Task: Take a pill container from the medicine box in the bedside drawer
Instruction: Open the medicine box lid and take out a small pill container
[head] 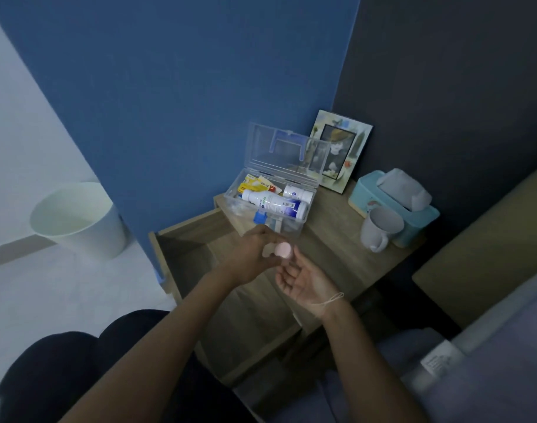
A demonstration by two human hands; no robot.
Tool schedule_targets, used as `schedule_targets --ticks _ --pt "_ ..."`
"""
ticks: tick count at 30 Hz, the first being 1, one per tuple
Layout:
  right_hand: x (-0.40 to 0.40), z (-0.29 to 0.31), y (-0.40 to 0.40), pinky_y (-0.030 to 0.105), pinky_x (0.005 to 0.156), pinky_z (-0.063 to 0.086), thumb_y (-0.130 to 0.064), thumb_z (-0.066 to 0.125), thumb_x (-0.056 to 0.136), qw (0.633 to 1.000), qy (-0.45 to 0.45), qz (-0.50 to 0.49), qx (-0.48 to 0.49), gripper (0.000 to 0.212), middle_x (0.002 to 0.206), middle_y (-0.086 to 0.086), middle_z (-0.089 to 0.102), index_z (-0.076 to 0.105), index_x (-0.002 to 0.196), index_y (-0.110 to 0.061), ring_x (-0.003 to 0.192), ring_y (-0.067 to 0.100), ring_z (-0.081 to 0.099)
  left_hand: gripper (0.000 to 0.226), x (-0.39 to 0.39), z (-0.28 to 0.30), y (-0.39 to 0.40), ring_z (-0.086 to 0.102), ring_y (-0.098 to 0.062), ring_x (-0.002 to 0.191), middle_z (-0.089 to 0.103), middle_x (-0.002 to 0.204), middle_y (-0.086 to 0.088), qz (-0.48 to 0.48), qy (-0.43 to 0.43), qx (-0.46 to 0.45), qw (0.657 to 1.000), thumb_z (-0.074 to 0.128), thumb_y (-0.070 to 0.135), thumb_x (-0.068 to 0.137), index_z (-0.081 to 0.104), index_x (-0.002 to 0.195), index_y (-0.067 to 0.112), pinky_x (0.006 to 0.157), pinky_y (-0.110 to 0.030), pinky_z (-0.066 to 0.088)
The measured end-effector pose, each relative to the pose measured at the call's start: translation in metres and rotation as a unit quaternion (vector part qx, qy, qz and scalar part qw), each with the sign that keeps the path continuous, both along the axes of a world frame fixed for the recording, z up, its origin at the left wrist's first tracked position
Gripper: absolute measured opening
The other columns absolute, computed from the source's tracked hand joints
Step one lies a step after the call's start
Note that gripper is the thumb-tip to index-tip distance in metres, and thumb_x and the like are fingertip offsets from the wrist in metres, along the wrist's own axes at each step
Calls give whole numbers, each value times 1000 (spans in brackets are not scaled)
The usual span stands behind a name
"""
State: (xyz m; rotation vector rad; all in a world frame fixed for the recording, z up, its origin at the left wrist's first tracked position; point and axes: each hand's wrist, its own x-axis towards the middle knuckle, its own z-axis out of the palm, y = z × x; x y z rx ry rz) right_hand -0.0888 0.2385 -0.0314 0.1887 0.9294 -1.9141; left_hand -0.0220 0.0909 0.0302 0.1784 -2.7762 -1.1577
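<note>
A clear plastic medicine box [303,222] stands on the wooden bedside table with its lid up. Inside lie a white bottle with a blue label [276,203], a smaller white bottle [297,192] and yellow packets [255,185]. My left hand [255,254] is closed on a small pill container with a round pink lid [283,249], held just in front of the box above the open drawer [218,288]. My right hand [300,277] is palm up with fingers spread, its fingertips right under the container. Whether they touch it is unclear.
A grey mug [380,228] and a teal tissue box [395,206] sit on the bedside table [337,257] to the right. A picture frame [340,151] leans on the dark wall. A white bin [78,219] stands on the floor at left. A bed edge [480,361] is at lower right.
</note>
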Motion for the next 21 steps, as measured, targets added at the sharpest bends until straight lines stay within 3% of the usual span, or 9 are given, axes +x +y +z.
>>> schedule_targets --ticks 2,4,7,9,11,12,16,19,21 --pt "1 -2 1 27 67 58 -34 72 76 1000 -7 -9 -12 26 80 3 74 79 86 -11 71 12 69 42 0 5 2 58 -17 94 58 111 -9 -31 1 -19 999 75 18 78 64 119 18 72 -6 37" --pt "2 0 1 27 67 58 -32 72 75 999 -13 -23 -28 26 81 5 73 79 86 -10 72 13 70 43 0 10 4 60 -18 90 59 109 -7 -55 2 -23 998 74 18 79 62 120 20 77 -18 46" --pt "5 1 2 29 70 58 -28 70 79 998 -13 -30 -57 28 92 9 75 76 96 -7 82 18 73 35 -1 16 6 61 -18 89 60 109 -6 -63 -14 -22 998 74 19 80 65 114 20 82 -29 51" --pt "8 2 3 30 70 59 -26 69 79 997 -22 -42 -63 33 95 12 75 71 102 -4 85 19 73 32 -2 17 7 58 -16 87 60 106 -5 -52 -20 -34 998 73 21 80 66 111 19 79 -26 50" --pt "10 4 2 30 71 60 -26 67 78 996 -30 -54 -63 36 96 13 75 67 106 -2 87 19 73 31 -2 15 10 55 -13 85 59 106 -4 -40 -20 -60 997 71 25 82 63 111 18 67 -10 40" --pt "11 5 1 30 71 60 -26 67 78 996 -30 -57 -60 38 97 13 75 66 108 -2 88 19 73 30 -2 14 12 55 -14 85 59 106 -5 -34 -19 -77 996 69 28 84 62 111 16 63 -10 35" --pt "12 4 3 29 72 59 -24 70 77 996 -16 -63 -58 42 101 15 74 65 112 -2 94 20 72 33 -4 7 18 60 -24 89 62 102 -10 -3 -18 -103 995 59 38 90 61 106 10 74 -31 44" --pt "10 3 6 30 75 59 -26 69 79 996 -5 -65 -60 43 108 15 73 65 115 -3 99 21 71 48 -2 7 18 61 -21 93 60 115 -6 -7 -18 -88 996 62 42 87 52 127 16 74 -28 43" --pt "7 4 8 31 76 59 -26 69 79 996 -7 -72 -59 39 106 14 73 68 110 -3 96 20 72 55 -2 11 16 59 -16 93 57 126 -5 -45 -18 -59 997 65 29 86 45 137 21 78 -26 44"
